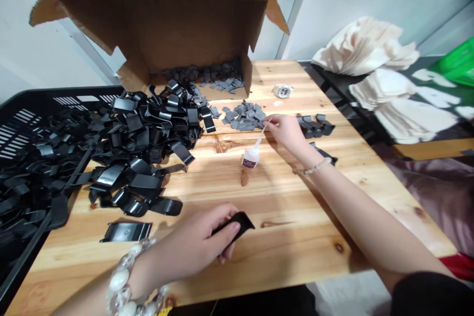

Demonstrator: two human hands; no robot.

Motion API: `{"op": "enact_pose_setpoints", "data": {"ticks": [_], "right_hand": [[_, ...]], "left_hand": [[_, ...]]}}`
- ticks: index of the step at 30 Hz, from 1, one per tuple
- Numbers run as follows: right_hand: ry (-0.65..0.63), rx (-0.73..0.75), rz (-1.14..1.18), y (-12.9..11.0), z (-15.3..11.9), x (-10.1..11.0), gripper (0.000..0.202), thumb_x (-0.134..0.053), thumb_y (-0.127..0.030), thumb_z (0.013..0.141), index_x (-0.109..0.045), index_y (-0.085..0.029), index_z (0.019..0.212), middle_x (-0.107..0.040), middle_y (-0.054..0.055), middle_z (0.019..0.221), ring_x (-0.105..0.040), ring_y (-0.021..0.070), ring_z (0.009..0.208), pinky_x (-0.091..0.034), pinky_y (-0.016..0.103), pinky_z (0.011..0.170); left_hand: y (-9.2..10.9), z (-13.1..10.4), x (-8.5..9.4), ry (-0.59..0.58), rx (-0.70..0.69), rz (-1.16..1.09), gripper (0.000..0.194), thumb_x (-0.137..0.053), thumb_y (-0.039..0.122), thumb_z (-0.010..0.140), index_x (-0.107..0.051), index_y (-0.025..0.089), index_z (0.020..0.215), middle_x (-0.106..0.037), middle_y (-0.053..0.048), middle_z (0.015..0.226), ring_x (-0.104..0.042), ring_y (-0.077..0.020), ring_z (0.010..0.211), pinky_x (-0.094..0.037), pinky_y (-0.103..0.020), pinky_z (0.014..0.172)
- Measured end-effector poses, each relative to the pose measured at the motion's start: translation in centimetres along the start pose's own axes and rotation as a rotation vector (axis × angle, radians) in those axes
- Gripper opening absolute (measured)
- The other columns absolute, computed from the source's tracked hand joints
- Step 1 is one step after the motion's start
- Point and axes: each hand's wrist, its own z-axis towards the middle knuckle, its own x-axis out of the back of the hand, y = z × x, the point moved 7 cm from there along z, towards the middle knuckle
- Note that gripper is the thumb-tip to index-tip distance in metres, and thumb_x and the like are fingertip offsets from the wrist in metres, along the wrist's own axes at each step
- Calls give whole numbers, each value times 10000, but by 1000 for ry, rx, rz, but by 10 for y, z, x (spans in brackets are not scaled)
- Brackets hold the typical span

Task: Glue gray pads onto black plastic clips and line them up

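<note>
My left hand (207, 237) is closed around a curved black plastic piece (241, 223) above the front of the wooden table (296, 256). Farther back, my right hand (283, 131) has its fingertips pressed together at the edge of a pile of small grey pads (244, 116); whether a pad is between them is too small to tell. A small white bottle (251, 157) with a dark label and a long thin nozzle stands just left of that hand, its nozzle tip near the fingers. One black piece (126, 232) lies alone left of my left hand.
Many black pieces (144, 177) are heaped at the left, beside a black basket (70, 94). An open cardboard box (188, 29) holding grey pads stands behind. A roll of tape (283, 91) and a row of black pieces (314, 127) sit at the right, near stacked white fabric (385, 89).
</note>
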Motion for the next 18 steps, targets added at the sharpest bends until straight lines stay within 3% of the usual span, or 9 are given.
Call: {"op": "enact_pose_setpoints", "data": {"ticks": [3, 5, 9, 15, 18], "right_hand": [[83, -39, 51, 2, -12, 23, 215, -553, -278, 829, -711, -140, 879, -718, 102, 856, -641, 212, 793, -472, 328, 753], [113, -78, 124, 0, -29, 39, 223, -586, -303, 817, -694, -146, 932, -706, 84, 821, -629, 182, 715, -480, 299, 664], [69, -219, 459, -16, -77, 57, 188, -720, -320, 735, -681, -185, 859, -631, 7, 652, -504, 91, 513, -392, 219, 473], [-328, -232, 609, -70, -120, 21, 123, -729, -273, 733, -671, -178, 786, -682, 25, 690, -564, 94, 542, -452, 213, 494], [-388, -131, 591, -81, -126, -1, 48, -668, -216, 779, -660, -187, 816, -715, 44, 814, -656, 137, 705, -524, 251, 627]], "left_hand": [[-3, 4, 6, 51, -42, -135, 231, -376, 410, 967, -492, 215, 1008, -581, 16, 772, -572, -140, 705, -458, -292, 720], [-4, 7, 9, 76, -82, -207, 178, -400, 337, 961, -466, 214, 1073, -578, 3, 833, -572, -147, 768, -453, -313, 785], [-6, 11, 13, 78, -131, -327, 174, -431, 211, 926, -466, 208, 1096, -591, -25, 910, -569, -158, 850, -431, -341, 861], [-6, 12, 14, 117, -171, -524, 184, -454, 182, 928, -479, 202, 1109, -604, -29, 973, -601, -144, 867, -443, -336, 883], [-6, 10, 19, 193, -212, -539, 194, -465, 174, 932, -471, 211, 1122, -611, -21, 981, -600, -132, 854, -444, -320, 875]]}}
